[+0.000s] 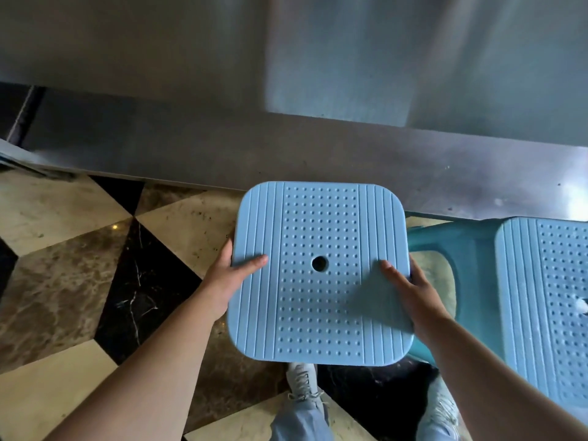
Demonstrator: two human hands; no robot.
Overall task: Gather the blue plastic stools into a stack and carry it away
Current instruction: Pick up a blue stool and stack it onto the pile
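Stools of blue plastic are concerned: one stool [319, 272] is held by its seat above the tiled floor [63, 281], in front of the steel panel [286, 148]. Its left edge is gripped by the left hand [232, 278] and its right edge by the right hand [410, 291], thumbs laid on top and fingers apparently curled beneath, though these are hidden. A second stool [547, 300] stands just right of the held one. Moulded plastic is judged light, stiff and slightly slippery; opposite seat edges are the best hold. The marble-patterned floor looks hard and smooth.
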